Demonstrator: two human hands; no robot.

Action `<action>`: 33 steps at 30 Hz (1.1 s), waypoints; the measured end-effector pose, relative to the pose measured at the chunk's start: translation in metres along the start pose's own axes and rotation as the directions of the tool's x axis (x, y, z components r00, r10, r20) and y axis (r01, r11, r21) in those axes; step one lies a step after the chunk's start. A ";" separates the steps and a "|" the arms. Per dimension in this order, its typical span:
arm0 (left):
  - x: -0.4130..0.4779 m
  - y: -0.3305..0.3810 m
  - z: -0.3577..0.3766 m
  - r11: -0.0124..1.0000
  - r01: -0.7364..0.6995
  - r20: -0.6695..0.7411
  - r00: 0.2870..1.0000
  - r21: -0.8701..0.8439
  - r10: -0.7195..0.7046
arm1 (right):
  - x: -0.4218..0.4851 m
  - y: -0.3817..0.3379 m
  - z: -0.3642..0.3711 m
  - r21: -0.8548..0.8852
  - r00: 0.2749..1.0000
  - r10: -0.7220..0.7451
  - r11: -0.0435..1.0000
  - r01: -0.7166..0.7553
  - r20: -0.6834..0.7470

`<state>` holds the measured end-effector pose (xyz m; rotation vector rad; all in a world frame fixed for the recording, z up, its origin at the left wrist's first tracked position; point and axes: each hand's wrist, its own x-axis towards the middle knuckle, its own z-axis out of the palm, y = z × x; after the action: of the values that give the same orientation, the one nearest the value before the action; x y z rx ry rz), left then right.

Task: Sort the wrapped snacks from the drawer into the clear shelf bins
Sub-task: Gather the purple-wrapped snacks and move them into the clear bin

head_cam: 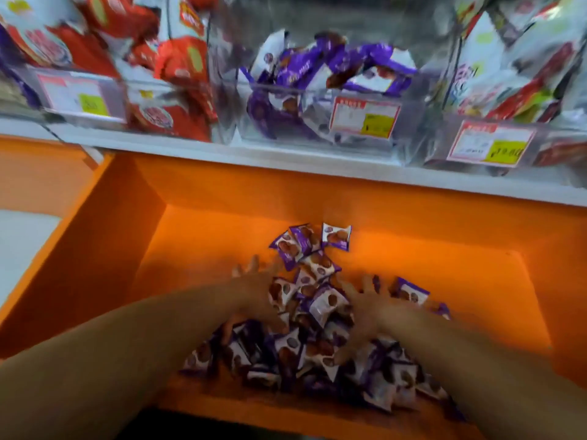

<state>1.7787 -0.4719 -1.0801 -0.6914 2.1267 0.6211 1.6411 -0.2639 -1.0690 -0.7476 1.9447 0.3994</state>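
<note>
Pressing on purple snack pile (324, 303) in orange drawer (190, 249): left grip (254, 290), right grip (371, 312) both open, fingers spread. Pkts prob. light, crinkly, slippery, crushable; scoop pile's sides w/ cupped palms.

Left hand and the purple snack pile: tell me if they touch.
Touching. The head view shows the left hand spread flat on the snack pile, its thumb sunk into it.

A single wide-angle view from the person's head; it faces forward and steeply down, close over the orange drawer (203, 249) at near centre; the clear shelf bins (409, 134) cross the far top, sloping down rightward.
</note>
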 end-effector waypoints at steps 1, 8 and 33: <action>0.001 -0.009 0.005 0.999 0.051 0.028 0.998 -0.012 -0.051 | 0.006 0.003 0.009 -0.002 1.000 0.002 1.000 -0.002 0.012; 0.004 -0.008 0.029 0.997 0.061 0.151 0.987 -0.052 -0.053 | 0.027 0.007 0.017 0.131 0.940 -0.116 0.977 0.165 -0.322; -0.007 0.007 0.030 0.978 -0.178 0.105 0.976 -0.107 0.189 | 0.017 -0.036 0.018 0.115 0.881 -0.435 0.880 0.460 -0.187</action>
<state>1.7937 -0.4464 -1.0900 -0.5009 2.0784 0.8486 1.6709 -0.2868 -1.0911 -1.1193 1.8437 -0.1003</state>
